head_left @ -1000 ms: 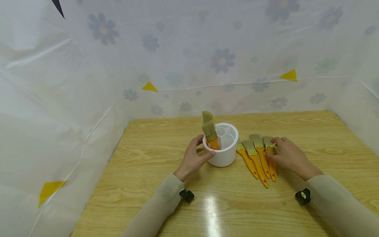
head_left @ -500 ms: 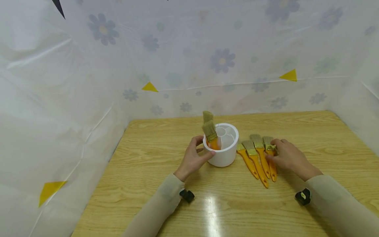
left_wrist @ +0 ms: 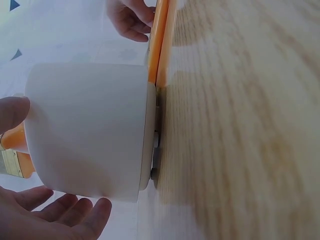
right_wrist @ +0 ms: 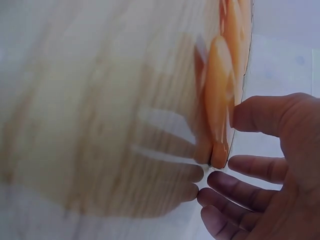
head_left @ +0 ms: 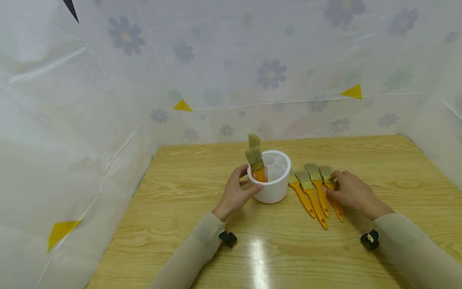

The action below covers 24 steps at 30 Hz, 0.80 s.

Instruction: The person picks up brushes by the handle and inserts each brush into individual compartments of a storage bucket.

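Note:
A white round container (head_left: 274, 192) with divided compartments stands upright on the table, low feet under its base in the left wrist view. My left hand (head_left: 235, 196) holds its left side, thumb at the rim and fingers round the wall. Two paintbrushes (head_left: 254, 158) lean in it, bristles up. To its right, several paintbrushes with orange handles lie fanned out, bristles away from me. My right hand (head_left: 351, 192) pinches the rightmost paintbrush (head_left: 338, 209) near its metal band, between thumb and index finger. The right wrist view shows the thumb against the orange handle (right_wrist: 218, 90).
The wooden table (head_left: 173, 224) ends at a pale plastic sheet (head_left: 223, 72) with flower prints behind and to the sides. The other loose paintbrushes (head_left: 315, 206) lie between the container and my right hand. Yellow triangles (head_left: 183, 106) mark the sheet.
The rightmost paintbrush's handle end has swung slightly right under my right hand. The two brushes in the container have shifted a little. My left hand keeps its place.

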Motion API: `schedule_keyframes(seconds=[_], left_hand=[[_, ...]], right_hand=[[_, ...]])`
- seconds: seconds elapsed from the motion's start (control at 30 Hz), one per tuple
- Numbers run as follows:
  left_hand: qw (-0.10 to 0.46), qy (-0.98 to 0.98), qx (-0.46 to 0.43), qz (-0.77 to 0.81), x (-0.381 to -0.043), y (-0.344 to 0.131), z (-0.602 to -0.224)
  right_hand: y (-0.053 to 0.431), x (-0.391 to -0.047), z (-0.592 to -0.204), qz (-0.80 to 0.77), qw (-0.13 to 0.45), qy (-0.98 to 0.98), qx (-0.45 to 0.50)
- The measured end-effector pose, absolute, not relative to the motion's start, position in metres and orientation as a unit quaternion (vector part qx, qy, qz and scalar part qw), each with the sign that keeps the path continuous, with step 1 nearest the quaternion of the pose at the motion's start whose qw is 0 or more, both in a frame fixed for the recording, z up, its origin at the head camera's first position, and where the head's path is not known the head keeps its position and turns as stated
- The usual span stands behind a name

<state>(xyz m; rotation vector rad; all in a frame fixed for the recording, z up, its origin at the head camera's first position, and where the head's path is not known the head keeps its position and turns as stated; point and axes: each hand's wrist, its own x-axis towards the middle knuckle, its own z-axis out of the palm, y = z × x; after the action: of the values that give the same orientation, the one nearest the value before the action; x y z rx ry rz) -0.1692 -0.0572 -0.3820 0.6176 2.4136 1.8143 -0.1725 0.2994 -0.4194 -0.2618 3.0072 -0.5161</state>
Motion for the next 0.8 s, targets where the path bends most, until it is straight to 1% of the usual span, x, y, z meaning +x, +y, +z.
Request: schedule_keyframes(seconds=[0.2,0.8], left_hand=[[0.030,0.781,0.202,0.590,-0.1691,-0.0572,-0.3827],[0.033,0.783,0.195,0.589,-0.1700,-0.0583,-0.3824]], right_hand=[[0.3010,-0.1722,-0.4185,-0.168,0.048,0.981,-0.082],[0.3074,-0.1709,-0.4186,-0.168,0.039,0.982,-0.083]])
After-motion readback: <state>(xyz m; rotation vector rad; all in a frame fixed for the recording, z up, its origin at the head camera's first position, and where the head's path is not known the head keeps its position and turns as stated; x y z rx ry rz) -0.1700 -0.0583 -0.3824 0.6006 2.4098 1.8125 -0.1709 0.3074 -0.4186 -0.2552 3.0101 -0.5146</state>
